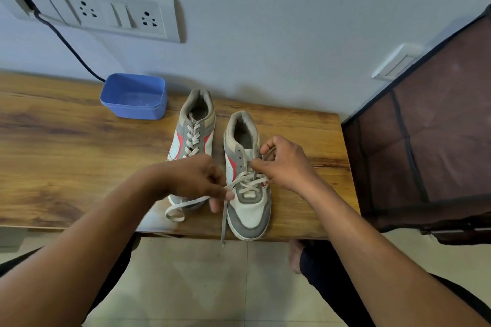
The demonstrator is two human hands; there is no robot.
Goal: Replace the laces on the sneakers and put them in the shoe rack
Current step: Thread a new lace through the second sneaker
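Two grey, white and red sneakers stand side by side on the wooden table (pixel 66 146), toes toward me. The left sneaker (pixel 195 127) is laced to the top. The right sneaker (pixel 248 210) has a cream lace (pixel 247 180) crossed through its lower eyelets only. My left hand (pixel 196 178) pinches one lace end beside the right sneaker's left side; that end trails in a loop on the table. My right hand (pixel 284 162) pinches the other lace end at the upper right eyelets. A further strand hangs over the table's front edge.
A blue plastic tub (pixel 134 95) sits at the back of the table near the wall. A dark fabric shoe rack (pixel 430 141) stands right of the table. A socket panel (pixel 106 10) with a dark cable is on the wall. My knees show below the table edge.
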